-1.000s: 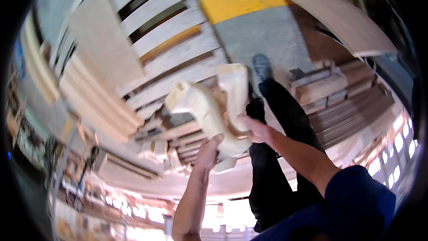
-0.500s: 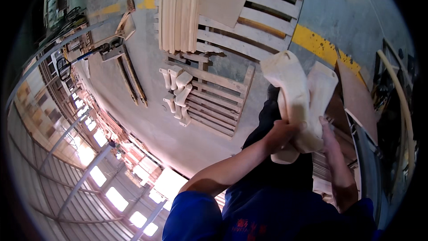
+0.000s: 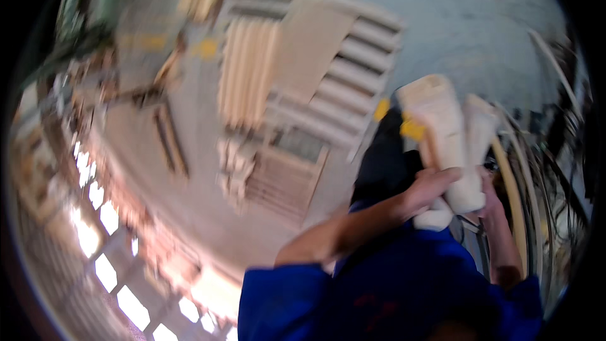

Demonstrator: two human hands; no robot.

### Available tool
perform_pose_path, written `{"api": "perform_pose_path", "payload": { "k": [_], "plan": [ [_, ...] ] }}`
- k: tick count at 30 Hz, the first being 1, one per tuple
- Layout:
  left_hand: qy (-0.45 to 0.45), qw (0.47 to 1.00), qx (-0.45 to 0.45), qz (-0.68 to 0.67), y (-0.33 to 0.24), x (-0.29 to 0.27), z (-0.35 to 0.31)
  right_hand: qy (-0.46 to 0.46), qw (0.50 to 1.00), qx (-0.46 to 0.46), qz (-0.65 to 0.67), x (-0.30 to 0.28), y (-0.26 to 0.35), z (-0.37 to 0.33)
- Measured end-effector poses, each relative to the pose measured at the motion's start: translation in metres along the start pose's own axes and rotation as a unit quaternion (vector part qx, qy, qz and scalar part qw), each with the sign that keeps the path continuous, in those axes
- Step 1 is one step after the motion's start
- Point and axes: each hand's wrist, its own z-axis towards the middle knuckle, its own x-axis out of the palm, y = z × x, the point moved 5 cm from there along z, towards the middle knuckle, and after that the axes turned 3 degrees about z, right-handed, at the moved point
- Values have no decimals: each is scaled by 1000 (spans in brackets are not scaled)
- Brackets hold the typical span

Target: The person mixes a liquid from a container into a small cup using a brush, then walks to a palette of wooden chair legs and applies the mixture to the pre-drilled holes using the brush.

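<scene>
I hold a bundle of pale carved wooden pieces [image 3: 449, 139] upright in front of my chest, at the right of the blurred view. My left hand [image 3: 428, 191] grips the bundle low on its left side. My right hand [image 3: 491, 194] closes on it from the right, partly hidden behind the wood. Both arms come out of blue sleeves [image 3: 353, 290]. Below the bundle my dark trousers [image 3: 385, 164] show against the grey floor.
A wooden pallet [image 3: 328, 82] with a flat board and stacked pale slats [image 3: 246, 69] lies on the concrete floor ahead. More small wooden pieces [image 3: 233, 164] sit by it. Curved wooden strips [image 3: 511, 183] stand at the right. Machinery and shelving blur at the left.
The view has swung fast and is now blurred. The bundle stays in both hands and now sits further right, with the pallet shifted towards the centre.
</scene>
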Motion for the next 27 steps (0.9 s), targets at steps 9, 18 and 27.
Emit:
{"api": "perform_pose_path", "payload": {
  "k": [9, 18, 27],
  "plan": [
    [-132, 987, -84, -29, -150, 116, 58, 46, 985, 128, -105, 49, 211, -22],
    [-100, 992, -63, 42, -326, 203, 218, 76, 977, 165, -108, 30, 459, 17],
    [-9, 995, -77, 62, -522, 356, 384, 10, 986, 77, -145, 8, 738, -15]
  ]
}}
